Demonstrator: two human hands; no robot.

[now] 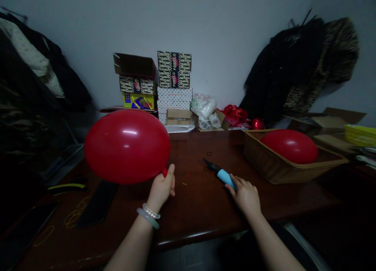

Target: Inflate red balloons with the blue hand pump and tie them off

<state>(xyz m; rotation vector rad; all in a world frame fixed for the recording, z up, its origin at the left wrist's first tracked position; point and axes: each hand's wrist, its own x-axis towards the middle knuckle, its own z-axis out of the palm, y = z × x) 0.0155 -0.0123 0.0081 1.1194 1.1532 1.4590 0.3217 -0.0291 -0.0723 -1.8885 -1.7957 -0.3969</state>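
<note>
A large inflated red balloon (pixel 126 145) is up on the left, its neck pinched between the thumb and fingers of my left hand (pixel 161 186). Two bracelets circle that wrist. My right hand (pixel 245 194) is closed around the blue body of a balloon pump (pixel 225 177), which lies on the dark wooden table (pixel 199 208) with its black nozzle pointing away to the left. My palm hides the pump's near end. To the right, a second red balloon (pixel 290 145) rests in a wicker basket (pixel 264 169).
Several rubber bands (pixel 76 213) lie at the left by a dark flat object (pixel 98 204). Stacked boxes (pixel 174 69) and a clear plastic bag (pixel 204 106) stand along the wall. Coats (pixel 273 71) hang at both sides. Cardboard boxes (pixel 329 122) are behind the basket.
</note>
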